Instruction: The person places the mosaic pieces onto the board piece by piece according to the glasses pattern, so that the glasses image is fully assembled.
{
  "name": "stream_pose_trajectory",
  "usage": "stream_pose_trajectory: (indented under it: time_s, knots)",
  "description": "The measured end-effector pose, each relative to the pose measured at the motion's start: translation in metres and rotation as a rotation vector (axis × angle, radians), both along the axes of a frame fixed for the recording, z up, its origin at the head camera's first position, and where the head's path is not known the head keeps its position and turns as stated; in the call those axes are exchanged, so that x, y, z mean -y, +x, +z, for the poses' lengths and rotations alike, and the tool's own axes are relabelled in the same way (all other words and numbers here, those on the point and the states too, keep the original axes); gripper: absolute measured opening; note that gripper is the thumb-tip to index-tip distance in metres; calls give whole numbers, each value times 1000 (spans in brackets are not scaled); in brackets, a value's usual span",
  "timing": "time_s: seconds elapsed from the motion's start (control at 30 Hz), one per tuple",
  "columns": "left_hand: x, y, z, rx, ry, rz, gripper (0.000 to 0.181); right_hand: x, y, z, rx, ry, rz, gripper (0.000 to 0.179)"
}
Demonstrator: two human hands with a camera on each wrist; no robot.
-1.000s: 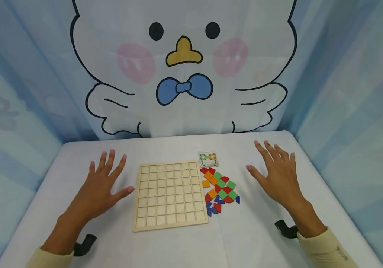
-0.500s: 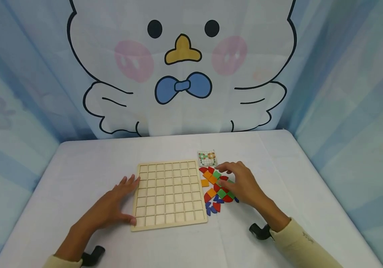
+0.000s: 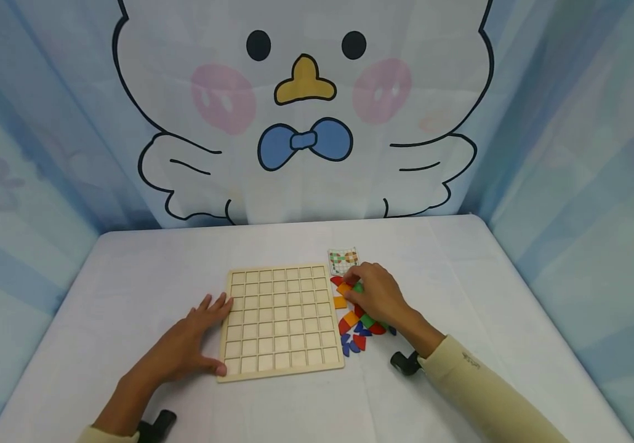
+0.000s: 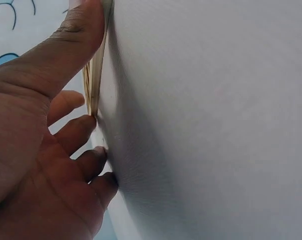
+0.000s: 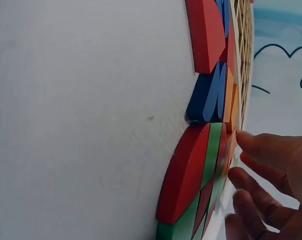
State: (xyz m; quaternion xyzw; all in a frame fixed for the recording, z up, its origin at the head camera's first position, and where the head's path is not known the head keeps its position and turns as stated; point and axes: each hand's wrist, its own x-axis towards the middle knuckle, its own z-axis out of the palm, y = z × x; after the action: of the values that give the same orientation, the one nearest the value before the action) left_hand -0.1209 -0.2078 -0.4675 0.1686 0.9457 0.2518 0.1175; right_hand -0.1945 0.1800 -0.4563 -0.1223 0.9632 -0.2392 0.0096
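A pale wooden grid board [image 3: 280, 320] lies flat, its square cells bare. Along its left edge rests my left hand [image 3: 186, 344], thumb near the front corner and fingers farther up; the left wrist view shows them touching the board's side. Coloured blocks lie to the right of the board, among them an orange block [image 3: 340, 303], a red block [image 5: 183, 172] and a blue block [image 5: 203, 97]. My right hand [image 3: 380, 295] hovers over the upper blocks, hiding several. Its thumb and index finger stand apart, near orange and green pieces, with nothing visibly held.
A small pattern card [image 3: 343, 261] lies beyond the blocks, by the board's far right corner. The white-covered table [image 3: 289, 409] is enclosed by blue curtains [image 3: 583, 203] and a cartoon backdrop [image 3: 306, 184].
Both hands have come down from above the table. My left hand moved right to the board's edge, and my right hand moved left over the blocks. Board and card stay put.
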Motion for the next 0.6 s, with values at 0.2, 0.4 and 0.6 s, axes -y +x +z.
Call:
stream_pose_trajectory:
  time_s: [0.2,0.4,0.6]
  knots:
    - [-1,-1,-1,-6,-11,-4,132,6,-3,-3,-28,-23,21,18]
    - [-1,-1,-1,0,-13,1,132,7,-4,-2,-4,-21,-17,18]
    - [-1,0,0,0,-13,-2,131,5,-7,0,52,-3,-46,24]
